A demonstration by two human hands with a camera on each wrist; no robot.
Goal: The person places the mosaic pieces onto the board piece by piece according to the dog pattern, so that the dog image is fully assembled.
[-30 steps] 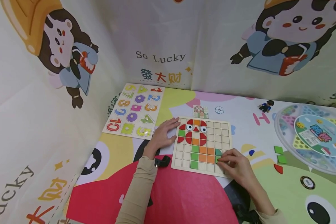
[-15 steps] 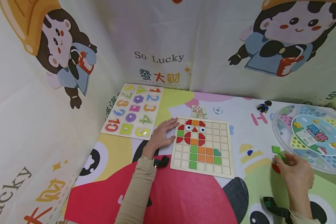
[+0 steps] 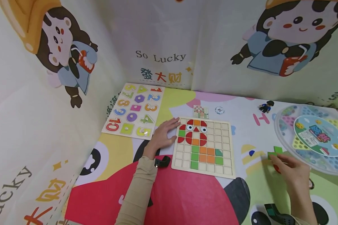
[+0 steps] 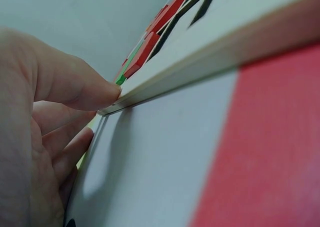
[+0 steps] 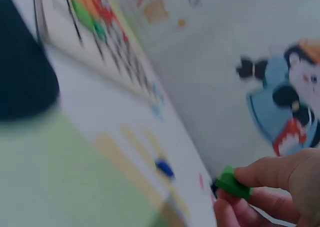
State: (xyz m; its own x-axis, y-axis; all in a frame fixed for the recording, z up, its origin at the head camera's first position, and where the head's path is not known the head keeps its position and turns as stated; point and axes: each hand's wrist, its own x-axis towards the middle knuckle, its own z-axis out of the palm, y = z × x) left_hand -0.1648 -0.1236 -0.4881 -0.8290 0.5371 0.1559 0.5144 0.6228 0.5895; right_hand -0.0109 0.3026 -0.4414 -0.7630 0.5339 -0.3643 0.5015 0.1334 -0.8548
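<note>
My left hand (image 3: 163,136) rests at the left edge of a wooden grid board (image 3: 221,134). In the left wrist view its thumb (image 4: 95,89) touches the board's rim, the other fingers lying beside it. Coloured tiles fill part of the grid: red curved ones, two round eyes, orange squares (image 3: 207,155) and green squares (image 3: 195,157). Off to the right, my right hand (image 3: 295,172) pinches a green square tile (image 5: 233,184) between thumb and fingers. Another green tile (image 3: 278,150) lies just beyond it. A red tile (image 3: 276,168) is partly hidden by that hand.
A small pattern card (image 3: 201,112) and a round chip (image 3: 219,110) lie behind the board. At left is a number puzzle (image 3: 135,135). A blue piece (image 3: 252,153), a toy figure (image 3: 266,107) and a round clear case (image 3: 283,137) are to the right.
My right hand has left a green tile in the grid, moved right to the loose tiles and picked up another green tile. My left hand has stayed at the board's edge.
</note>
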